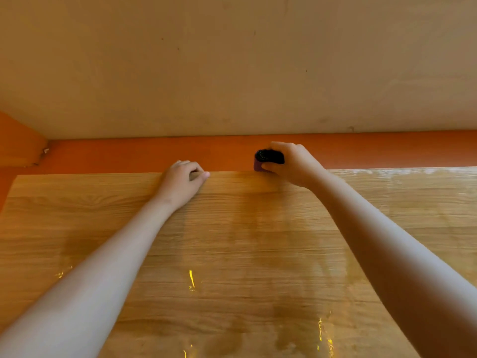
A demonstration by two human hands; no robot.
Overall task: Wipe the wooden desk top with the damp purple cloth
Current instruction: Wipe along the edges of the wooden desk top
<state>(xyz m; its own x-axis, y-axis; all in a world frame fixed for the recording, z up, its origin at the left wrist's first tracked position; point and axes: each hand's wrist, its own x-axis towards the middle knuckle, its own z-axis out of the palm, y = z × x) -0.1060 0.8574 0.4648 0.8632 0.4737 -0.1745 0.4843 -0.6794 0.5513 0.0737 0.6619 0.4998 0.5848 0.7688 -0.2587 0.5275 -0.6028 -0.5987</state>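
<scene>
The wooden desk top (pixel 232 254) fills the lower part of the head view, with damp, shiny streaks across its middle and right. My right hand (pixel 291 164) grips a bunched dark purple cloth (pixel 267 160) at the desk's far edge, pressed down on the wood. My left hand (pixel 182 186) rests on the desk near the far edge, to the left of the cloth. Its fingers are curled loosely with nothing in them.
An orange band (pixel 154 153) runs along the wall just behind the desk's far edge, with a plain beige wall (pixel 232 60) above it. An orange panel (pixel 18 140) stands at the far left corner.
</scene>
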